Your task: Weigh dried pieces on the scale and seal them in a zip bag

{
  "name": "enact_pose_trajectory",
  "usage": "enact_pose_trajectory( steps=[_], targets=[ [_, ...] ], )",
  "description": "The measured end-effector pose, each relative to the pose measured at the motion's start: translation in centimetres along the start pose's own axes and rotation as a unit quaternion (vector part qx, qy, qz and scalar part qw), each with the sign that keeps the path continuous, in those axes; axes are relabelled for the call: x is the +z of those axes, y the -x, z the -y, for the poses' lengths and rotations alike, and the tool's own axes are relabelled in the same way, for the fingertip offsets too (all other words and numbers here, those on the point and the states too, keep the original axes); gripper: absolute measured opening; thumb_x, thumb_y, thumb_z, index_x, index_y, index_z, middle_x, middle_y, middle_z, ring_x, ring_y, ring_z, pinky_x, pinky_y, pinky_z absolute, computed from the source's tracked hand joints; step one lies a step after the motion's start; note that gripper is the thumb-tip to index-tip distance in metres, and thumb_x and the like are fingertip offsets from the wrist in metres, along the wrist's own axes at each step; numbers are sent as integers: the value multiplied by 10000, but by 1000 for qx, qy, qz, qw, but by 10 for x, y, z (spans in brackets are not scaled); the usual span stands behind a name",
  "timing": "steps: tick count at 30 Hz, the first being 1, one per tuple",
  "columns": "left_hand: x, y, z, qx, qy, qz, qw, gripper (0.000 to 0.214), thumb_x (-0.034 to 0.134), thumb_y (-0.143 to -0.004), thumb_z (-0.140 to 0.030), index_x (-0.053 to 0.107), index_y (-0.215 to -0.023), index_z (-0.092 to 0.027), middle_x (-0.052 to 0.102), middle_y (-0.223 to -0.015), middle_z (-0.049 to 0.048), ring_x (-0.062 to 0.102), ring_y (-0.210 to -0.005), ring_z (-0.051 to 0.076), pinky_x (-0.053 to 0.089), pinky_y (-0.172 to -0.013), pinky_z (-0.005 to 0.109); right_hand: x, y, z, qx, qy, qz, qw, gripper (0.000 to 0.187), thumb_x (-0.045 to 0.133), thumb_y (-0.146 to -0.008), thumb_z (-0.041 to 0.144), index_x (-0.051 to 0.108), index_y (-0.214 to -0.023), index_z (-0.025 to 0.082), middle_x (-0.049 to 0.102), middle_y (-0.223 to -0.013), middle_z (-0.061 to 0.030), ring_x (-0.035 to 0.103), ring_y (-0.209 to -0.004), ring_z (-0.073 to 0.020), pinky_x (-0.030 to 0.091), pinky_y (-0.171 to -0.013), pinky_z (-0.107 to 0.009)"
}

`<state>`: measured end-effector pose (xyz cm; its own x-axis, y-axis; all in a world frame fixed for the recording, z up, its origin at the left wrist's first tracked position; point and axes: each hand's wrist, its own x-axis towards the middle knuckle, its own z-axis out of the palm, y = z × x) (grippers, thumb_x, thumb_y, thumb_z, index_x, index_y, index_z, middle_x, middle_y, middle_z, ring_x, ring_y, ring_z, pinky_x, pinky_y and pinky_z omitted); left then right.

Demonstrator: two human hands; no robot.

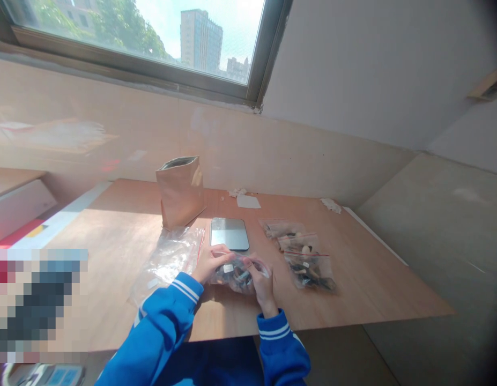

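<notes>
The only view comes from a camera worn on the person's head, set above the near edge of the table (111, 257) and facing forward and down across it. The frame is rolled, so the table's edges run at a slant. The left hand (210, 264), right hand (262, 284) and blue sleeves (163, 321) sit close to the lens at the table's near edge, with the zip bag (232, 276) between the hands, low in the frame. The table's far edge lies farther off, near mid-frame. Beyond that edge, the wide view takes in the wall (272, 150) and, at the top, a window (151, 37).
</notes>
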<state>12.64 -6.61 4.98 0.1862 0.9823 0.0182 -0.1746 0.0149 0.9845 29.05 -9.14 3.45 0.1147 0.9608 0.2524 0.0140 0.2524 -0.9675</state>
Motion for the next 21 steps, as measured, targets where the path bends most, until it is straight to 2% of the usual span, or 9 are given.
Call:
enact_pose_trajectory(
  steps=[4,9,12,16,21],
  targets=[
    [-2,0,-3,30,-9,-5,999,488,725,-655,-617,634,-579,-144,603,-565,14,526,-567,124,413,-560,246,-2,-2,-2,13,27,-10,999,371,648,-819,516,771,-745,174,636,-612,-27,562,-584,-149,452,-561,-256],
    [-7,-2,1,48,-15,-52,997,536,660,-707,-659,678,-599,-134,591,-546,15,489,-534,116,372,-530,244,-6,-7,-11,51,23,-82,995,515,658,-760,634,756,-710,131,655,-589,-57,529,-500,-138,406,-472,-247],
    [-8,-2,3,43,-15,-64,997,571,624,-721,-692,707,-626,-135,610,-557,24,502,-527,118,380,-524,242,-5,-8,-12,61,-3,-108,992,582,577,-793,693,735,-681,144,673,-589,-73,561,-511,-157,422,-478,-258],
    [-10,-3,4,41,-32,-85,995,678,538,-719,-783,672,-536,-144,614,-542,54,531,-519,123,410,-528,247,0,-8,-4,83,-9,-111,990,696,425,-802,793,679,-572,187,656,-535,-77,546,-453,-172,401,-441,-287],
    [-14,-7,10,14,-20,-134,991,789,402,-675,-892,575,-454,-154,544,-446,61,480,-433,116,372,-452,252,1,-7,6,85,-6,-87,993,717,384,-802,815,626,-496,214,632,-516,-71,546,-461,-182,419,-478,-311]
  ],
)
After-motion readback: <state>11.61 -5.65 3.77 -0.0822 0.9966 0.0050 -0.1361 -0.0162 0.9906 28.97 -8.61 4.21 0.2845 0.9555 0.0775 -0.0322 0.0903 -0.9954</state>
